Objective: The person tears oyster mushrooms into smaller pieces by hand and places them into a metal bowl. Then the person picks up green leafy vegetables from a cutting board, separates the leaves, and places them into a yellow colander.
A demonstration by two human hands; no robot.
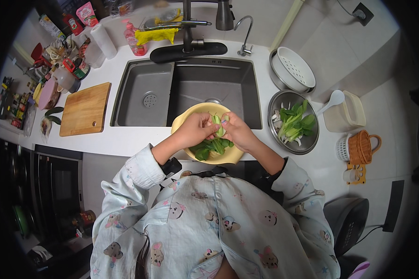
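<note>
A yellow plastic basin rests at the sink's front edge, with leafy greens in its near part. Above it, my left hand and my right hand meet around a pale green leafy-vegetable stalk, the fingers of both closed on it. To the right on the counter, a metal bowl holds more greens and white pieces that look like mushrooms.
Behind the basin is a double sink with a dark faucet. A wooden cutting board lies left. At right stand a white colander, a clear plastic container and a wicker basket.
</note>
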